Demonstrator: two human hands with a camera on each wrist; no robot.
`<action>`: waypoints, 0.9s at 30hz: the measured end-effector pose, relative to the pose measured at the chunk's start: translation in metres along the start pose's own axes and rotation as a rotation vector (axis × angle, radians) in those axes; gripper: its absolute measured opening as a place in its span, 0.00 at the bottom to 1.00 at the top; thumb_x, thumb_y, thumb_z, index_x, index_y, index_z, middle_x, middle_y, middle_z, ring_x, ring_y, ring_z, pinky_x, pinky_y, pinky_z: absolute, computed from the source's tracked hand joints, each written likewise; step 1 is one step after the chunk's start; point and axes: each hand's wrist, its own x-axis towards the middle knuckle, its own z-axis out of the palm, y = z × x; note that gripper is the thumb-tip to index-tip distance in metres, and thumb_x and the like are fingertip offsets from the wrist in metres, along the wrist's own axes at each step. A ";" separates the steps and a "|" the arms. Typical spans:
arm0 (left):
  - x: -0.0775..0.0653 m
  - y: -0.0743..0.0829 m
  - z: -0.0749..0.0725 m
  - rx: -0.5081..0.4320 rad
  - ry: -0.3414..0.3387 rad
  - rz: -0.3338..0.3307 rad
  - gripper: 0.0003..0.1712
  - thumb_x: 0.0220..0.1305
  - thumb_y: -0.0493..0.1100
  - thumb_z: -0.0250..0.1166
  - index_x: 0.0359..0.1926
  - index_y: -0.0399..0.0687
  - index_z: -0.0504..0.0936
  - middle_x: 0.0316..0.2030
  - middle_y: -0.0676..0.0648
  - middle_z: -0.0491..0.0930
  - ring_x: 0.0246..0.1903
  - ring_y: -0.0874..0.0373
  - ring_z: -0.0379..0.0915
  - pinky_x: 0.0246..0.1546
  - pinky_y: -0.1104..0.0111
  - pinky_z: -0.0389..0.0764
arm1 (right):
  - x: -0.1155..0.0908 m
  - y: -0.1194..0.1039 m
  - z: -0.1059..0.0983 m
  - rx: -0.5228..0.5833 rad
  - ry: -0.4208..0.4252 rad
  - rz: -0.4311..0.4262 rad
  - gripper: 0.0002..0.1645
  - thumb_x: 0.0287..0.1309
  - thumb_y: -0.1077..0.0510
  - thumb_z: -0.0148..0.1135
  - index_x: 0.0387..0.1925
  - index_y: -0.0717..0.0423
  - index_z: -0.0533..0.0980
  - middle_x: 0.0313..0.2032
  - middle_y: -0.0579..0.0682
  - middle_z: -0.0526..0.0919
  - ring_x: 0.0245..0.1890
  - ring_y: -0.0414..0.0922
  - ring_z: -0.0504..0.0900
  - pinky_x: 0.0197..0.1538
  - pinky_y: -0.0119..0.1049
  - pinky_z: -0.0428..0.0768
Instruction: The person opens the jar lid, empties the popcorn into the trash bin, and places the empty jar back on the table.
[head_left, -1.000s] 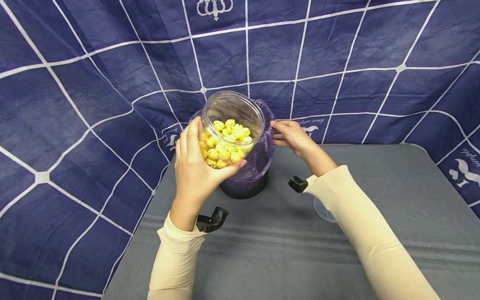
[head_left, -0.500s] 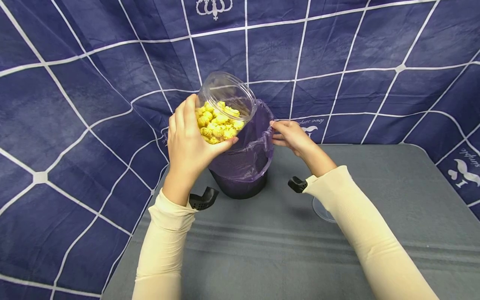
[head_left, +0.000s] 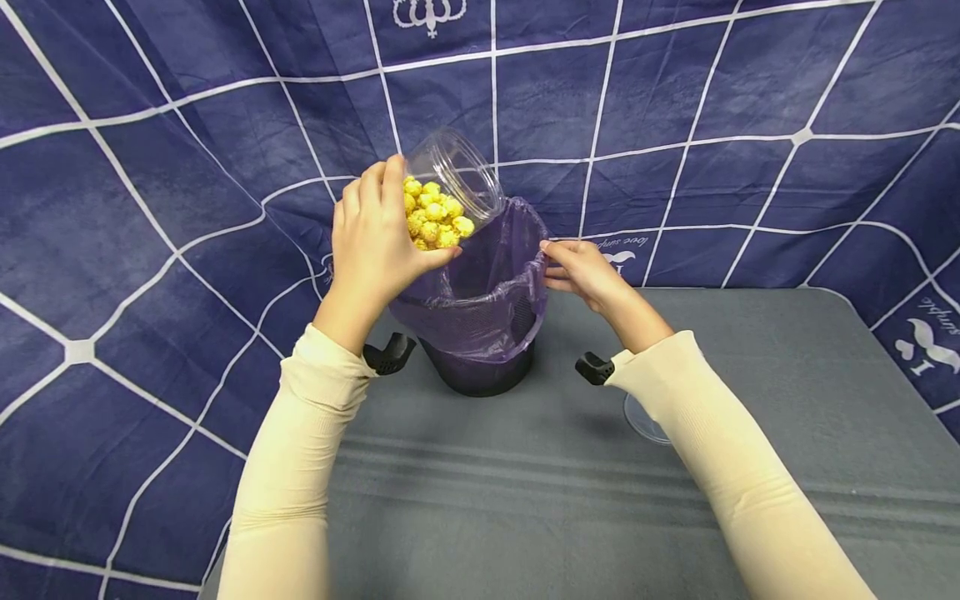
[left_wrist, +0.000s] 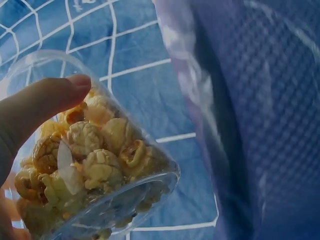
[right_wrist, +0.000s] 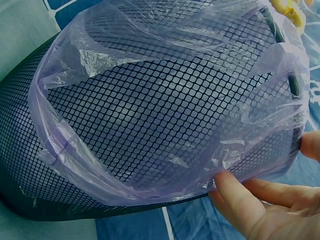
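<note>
My left hand [head_left: 375, 237] grips a clear plastic jar [head_left: 462, 171] part-filled with yellow popcorn [head_left: 435, 218]. The jar is uncapped and tilted, its mouth facing right over the back left of a black mesh trash can [head_left: 483, 382]. A purple trash bag [head_left: 480, 325] lines the can and folds over its rim. In the left wrist view my thumb lies along the jar's side, and the popcorn [left_wrist: 102, 170] stays inside. My right hand [head_left: 596, 279] pinches the can's rim with the bag on its right side; the right wrist view has its fingers [right_wrist: 240, 202] against the outside.
A round clear lid [head_left: 643, 419] lies on the grey table [head_left: 540, 500], partly hidden by my right sleeve. Blue cloth with white lines [head_left: 667, 100] hangs behind and along the left. Each wrist carries a small black mount [head_left: 595, 368].
My left hand has raised the jar away and leftward, tipping its mouth further to the right. More of the bag and can shows. My right hand stays at the rim.
</note>
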 end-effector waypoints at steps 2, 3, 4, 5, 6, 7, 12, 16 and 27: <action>0.004 -0.002 0.001 0.010 -0.028 0.016 0.61 0.30 0.66 0.71 0.62 0.42 0.56 0.56 0.38 0.62 0.53 0.40 0.58 0.51 0.53 0.61 | 0.000 0.000 0.000 0.004 0.004 0.002 0.25 0.63 0.55 0.48 0.51 0.75 0.64 0.39 0.53 0.69 0.38 0.44 0.75 0.49 0.39 0.73; 0.006 -0.004 0.001 0.011 -0.041 0.024 0.61 0.29 0.66 0.71 0.62 0.42 0.57 0.56 0.38 0.62 0.53 0.40 0.58 0.50 0.52 0.61 | 0.000 0.000 0.000 0.003 0.005 0.003 0.25 0.63 0.55 0.48 0.51 0.75 0.64 0.39 0.53 0.69 0.37 0.43 0.76 0.49 0.39 0.73; 0.008 -0.005 0.002 0.012 -0.054 0.032 0.61 0.29 0.66 0.72 0.62 0.42 0.57 0.56 0.38 0.62 0.53 0.40 0.58 0.50 0.52 0.61 | 0.000 0.000 -0.001 0.003 0.005 0.003 0.25 0.63 0.55 0.48 0.51 0.75 0.64 0.39 0.52 0.69 0.37 0.43 0.76 0.48 0.39 0.73; 0.009 -0.006 0.002 0.014 -0.068 0.040 0.61 0.29 0.65 0.72 0.63 0.42 0.57 0.56 0.38 0.62 0.53 0.40 0.58 0.50 0.52 0.61 | 0.000 0.000 -0.001 0.004 0.004 0.003 0.25 0.63 0.56 0.48 0.51 0.75 0.64 0.39 0.52 0.69 0.37 0.43 0.76 0.49 0.39 0.73; 0.010 -0.007 0.003 0.017 -0.081 0.048 0.61 0.28 0.65 0.72 0.63 0.42 0.57 0.55 0.38 0.62 0.53 0.40 0.58 0.49 0.51 0.61 | 0.000 0.000 -0.001 0.005 0.002 0.004 0.25 0.63 0.56 0.48 0.51 0.75 0.64 0.39 0.53 0.69 0.37 0.43 0.76 0.49 0.39 0.73; 0.011 -0.008 0.003 0.021 -0.095 0.055 0.61 0.28 0.65 0.72 0.62 0.42 0.56 0.55 0.38 0.62 0.53 0.40 0.58 0.50 0.51 0.61 | 0.000 0.000 -0.001 0.006 0.002 0.006 0.25 0.62 0.56 0.48 0.51 0.74 0.64 0.39 0.53 0.69 0.37 0.43 0.76 0.49 0.39 0.73; 0.018 -0.012 0.002 0.061 -0.148 0.102 0.61 0.27 0.63 0.73 0.62 0.41 0.56 0.55 0.37 0.63 0.52 0.39 0.58 0.50 0.50 0.61 | 0.000 0.000 -0.002 0.014 -0.002 0.009 0.21 0.62 0.55 0.49 0.47 0.72 0.66 0.40 0.53 0.69 0.40 0.46 0.75 0.48 0.39 0.73; 0.024 -0.014 0.000 0.095 -0.194 0.140 0.62 0.27 0.61 0.73 0.63 0.41 0.56 0.56 0.37 0.62 0.52 0.38 0.58 0.51 0.49 0.60 | 0.001 -0.001 -0.002 0.029 -0.001 0.007 0.19 0.62 0.56 0.49 0.45 0.70 0.67 0.39 0.53 0.69 0.40 0.46 0.75 0.48 0.40 0.73; 0.036 -0.017 -0.001 0.214 -0.269 0.279 0.62 0.25 0.59 0.75 0.62 0.39 0.57 0.54 0.36 0.62 0.50 0.37 0.58 0.48 0.49 0.59 | 0.000 0.000 -0.001 0.028 0.004 0.003 0.16 0.62 0.56 0.49 0.42 0.68 0.68 0.39 0.53 0.69 0.37 0.44 0.76 0.48 0.39 0.73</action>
